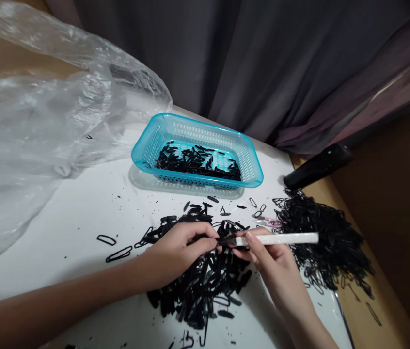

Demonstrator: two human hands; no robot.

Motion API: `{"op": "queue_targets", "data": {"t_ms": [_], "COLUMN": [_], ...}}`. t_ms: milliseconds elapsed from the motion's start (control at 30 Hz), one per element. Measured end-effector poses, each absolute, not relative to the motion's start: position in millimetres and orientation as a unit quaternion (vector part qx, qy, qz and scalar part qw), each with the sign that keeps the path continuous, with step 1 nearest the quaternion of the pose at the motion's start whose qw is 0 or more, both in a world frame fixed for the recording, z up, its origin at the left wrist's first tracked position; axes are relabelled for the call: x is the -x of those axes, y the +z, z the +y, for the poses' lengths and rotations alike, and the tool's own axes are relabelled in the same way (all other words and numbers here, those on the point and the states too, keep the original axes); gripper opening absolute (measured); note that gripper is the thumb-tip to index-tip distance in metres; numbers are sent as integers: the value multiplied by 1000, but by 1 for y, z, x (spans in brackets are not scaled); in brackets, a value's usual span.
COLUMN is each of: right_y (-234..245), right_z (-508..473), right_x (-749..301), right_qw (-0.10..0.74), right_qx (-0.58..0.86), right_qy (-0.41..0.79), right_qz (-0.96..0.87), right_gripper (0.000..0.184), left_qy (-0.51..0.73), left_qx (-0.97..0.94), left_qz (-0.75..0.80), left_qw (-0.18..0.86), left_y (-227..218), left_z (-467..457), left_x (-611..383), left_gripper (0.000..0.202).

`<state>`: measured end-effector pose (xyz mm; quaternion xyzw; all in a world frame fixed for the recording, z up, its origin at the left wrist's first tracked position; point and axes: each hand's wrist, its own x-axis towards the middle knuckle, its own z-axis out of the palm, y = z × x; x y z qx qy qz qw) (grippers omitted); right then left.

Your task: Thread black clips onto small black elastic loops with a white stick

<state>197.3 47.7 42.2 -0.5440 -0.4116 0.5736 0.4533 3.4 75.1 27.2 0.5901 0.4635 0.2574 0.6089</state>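
My left hand [176, 252] pinches a small black plastic piece [223, 239] over a heap of black pieces [201, 286] on the white table [81, 218]. My right hand [270, 257] grips a white-handled knife [281, 238], its tip meeting the piece held by the left hand. A blue plastic basket [197, 155] with several black pieces inside stands behind the hands.
A tangle of thin black loops [324, 237] lies to the right, with a black handle [317, 167] behind it. Pink small snips [268, 222] lie near the tangle. A large clear plastic bag [38, 126] covers the left side. A dark curtain hangs behind.
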Motion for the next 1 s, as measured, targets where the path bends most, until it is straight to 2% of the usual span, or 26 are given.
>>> {"op": "queue_targets", "data": {"t_ms": [167,467,567,733,900,1000], "right_y": [43,38,41,46,49,49], "right_z": [44,38,37,37,42,44], "right_x": [-199,-196,-197,-194,-197,-199], "right_qw": [474,475,462,366,391,388], "right_qx": [539,515,513,541,544,543], "right_qy": [454,383,439,599,601,593], "right_qz": [-528,-603,-575,-462,-437,-451], "right_gripper": [18,14,16,21,21,22], "left_qy": [275,277,286,295,250,206], "left_qx": [-582,-583,-576,-564,-600,-621], "left_qz": [467,468,465,466,475,496], "left_qw": [606,604,608,614,593,571], "left_y": [24,28,25,22,31,37], "left_z": [75,74,74,77,76,72], "left_x": [-5,-4,-5,-5,-2,0], "left_gripper": [21,20,21,23,16,27]}}
